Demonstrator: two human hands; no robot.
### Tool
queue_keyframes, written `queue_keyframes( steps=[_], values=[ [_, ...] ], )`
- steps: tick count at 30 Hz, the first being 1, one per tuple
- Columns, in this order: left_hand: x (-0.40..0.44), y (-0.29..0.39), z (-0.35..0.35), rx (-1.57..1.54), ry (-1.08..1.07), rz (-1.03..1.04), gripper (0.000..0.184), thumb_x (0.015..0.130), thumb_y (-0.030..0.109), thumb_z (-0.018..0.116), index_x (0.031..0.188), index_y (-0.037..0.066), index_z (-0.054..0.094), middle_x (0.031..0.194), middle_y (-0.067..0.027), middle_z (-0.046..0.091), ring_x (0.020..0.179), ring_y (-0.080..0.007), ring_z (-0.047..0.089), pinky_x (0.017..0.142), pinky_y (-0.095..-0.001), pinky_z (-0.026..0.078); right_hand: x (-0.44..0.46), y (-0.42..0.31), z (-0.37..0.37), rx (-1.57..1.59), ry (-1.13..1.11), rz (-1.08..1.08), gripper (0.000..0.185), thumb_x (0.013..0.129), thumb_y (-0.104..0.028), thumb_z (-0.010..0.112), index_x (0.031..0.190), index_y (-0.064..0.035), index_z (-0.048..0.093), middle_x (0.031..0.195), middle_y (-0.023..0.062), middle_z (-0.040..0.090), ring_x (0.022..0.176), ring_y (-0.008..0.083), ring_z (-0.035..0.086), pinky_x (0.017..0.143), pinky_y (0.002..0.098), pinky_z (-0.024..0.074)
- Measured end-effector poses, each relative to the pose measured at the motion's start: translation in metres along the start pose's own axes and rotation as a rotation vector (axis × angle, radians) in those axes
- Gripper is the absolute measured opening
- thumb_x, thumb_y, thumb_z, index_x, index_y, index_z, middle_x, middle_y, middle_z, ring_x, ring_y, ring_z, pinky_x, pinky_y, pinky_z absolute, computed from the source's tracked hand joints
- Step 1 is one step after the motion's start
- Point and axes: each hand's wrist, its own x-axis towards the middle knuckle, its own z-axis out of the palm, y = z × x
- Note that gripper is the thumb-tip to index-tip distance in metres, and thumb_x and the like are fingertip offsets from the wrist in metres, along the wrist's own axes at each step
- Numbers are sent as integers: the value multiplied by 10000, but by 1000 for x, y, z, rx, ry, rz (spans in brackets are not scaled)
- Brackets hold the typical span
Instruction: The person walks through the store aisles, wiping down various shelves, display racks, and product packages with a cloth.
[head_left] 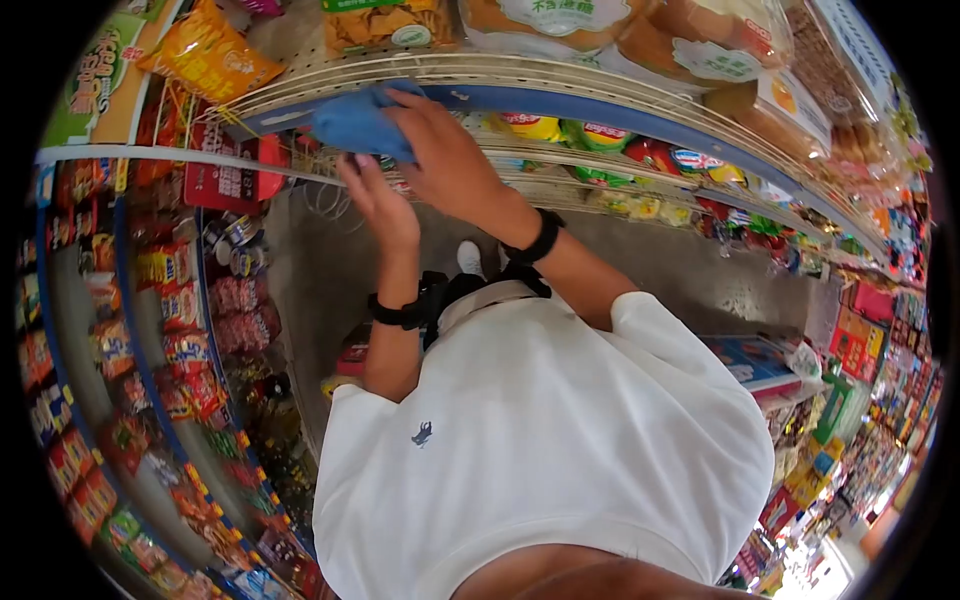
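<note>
A folded blue cloth (362, 122) lies against the blue front rail of the shelf, near its left end. My right hand (440, 150) grips the cloth, its fingers over the cloth's right side. Just below, my left hand (382, 205) has its fingers stretched toward the cloth's lower edge; whether the tips touch it I cannot tell. Both wrists wear black bands. Above the cloth runs the wire guard (480, 68) of the shelf, with an orange snack bag (215, 55) to the left.
Packaged bread (700, 40) and a bag of chips (388, 25) stand on the upper shelf. Colourful snack bags (600, 135) fill the shelf below. Racks of small packets (185, 350) line the left side. Grey floor (320, 260) shows between the shelves, with a boxed item (745, 362) at right.
</note>
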Motion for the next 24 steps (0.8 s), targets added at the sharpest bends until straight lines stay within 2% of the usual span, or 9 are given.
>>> queue_keyframes(
  steps=[2, 4, 6, 8, 9, 11, 14, 20, 24],
  values=[
    [-11, 1, 11, 33, 13, 56, 395, 1067, 234, 369, 1368, -21, 370, 1291, -147, 493, 1128, -246, 519, 1040, -378, 367, -12, 4, -22, 85, -7, 10, 526, 745, -21, 689, 1244, -6, 525, 1359, 226, 502, 1171, 435, 524, 983, 477, 467],
    [-30, 2, 27, 228, -230, 114, 569, 1057, 350, 388, 1483, 3, 238, 1418, -164, 420, 1259, -261, 472, 1070, -403, 375, -37, 8, -49, 44, 86, -40, 550, 730, -40, 708, 1244, -12, 515, 1339, 228, 508, 1173, 423, 529, 966, 454, 474],
    [-39, 10, 60, 82, -517, 137, 457, 1009, 222, 467, 1369, -46, 381, 1353, -248, 465, 1242, -310, 469, 1066, -435, 342, -67, 12, -75, -37, 191, 40, 563, 724, -49, 724, 1243, -15, 507, 1272, 222, 550, 1167, 399, 540, 947, 443, 478],
    [-46, -11, 87, 580, -443, 581, 510, 894, 174, 587, 1341, -28, 449, 1349, -245, 498, 1240, -357, 464, 1049, -475, 332, -93, 23, -95, -56, 279, 139, 548, 768, -38, 710, 1261, 5, 476, 1229, 201, 555, 1098, 325, 574, 964, 418, 445],
    [-50, -3, 99, 601, -435, 574, 510, 894, 174, 587, 1341, -28, 449, 1349, -245, 498, 1240, -357, 464, 1049, -475, 332, -103, 27, -102, -36, 272, 141, 548, 768, -38, 710, 1261, 5, 476, 1229, 201, 555, 1098, 325, 574, 964, 418, 445],
    [-48, 25, 126, 714, -511, 580, 542, 793, 138, 625, 1302, -7, 507, 1354, -190, 529, 1198, -370, 482, 995, -477, 339, -120, 32, -115, -2, 365, 415, 500, 809, -45, 681, 1252, 21, 458, 1194, 182, 550, 1080, 271, 556, 963, 408, 431],
    [-62, 33, 149, 796, -633, 608, 508, 785, 152, 635, 1264, 23, 530, 1358, -111, 547, 1126, -314, 514, 923, -437, 346, -140, 39, -136, -69, 500, 421, 489, 827, -59, 681, 1250, 26, 451, 1175, 174, 563, 1064, 240, 557, 953, 399, 437],
    [-68, 25, 179, 782, -685, 759, 465, 743, 190, 683, 1174, 63, 564, 1334, -100, 549, 1005, -275, 531, 821, -410, 373, -143, 41, -161, -119, 615, 503, 500, 796, -123, 725, 1215, 10, 487, 991, 197, 649, 886, 300, 658, 834, 398, 506],
    [-54, 37, 164, 879, -729, 681, 441, 719, 199, 692, 1121, 63, 574, 1327, -105, 539, 975, -282, 538, 802, -410, 391, -128, 36, -160, -202, 489, 513, 502, 779, -123, 743, 1199, -3, 495, 958, 208, 660, 871, 314, 676, 811, 402, 519]
  ],
)
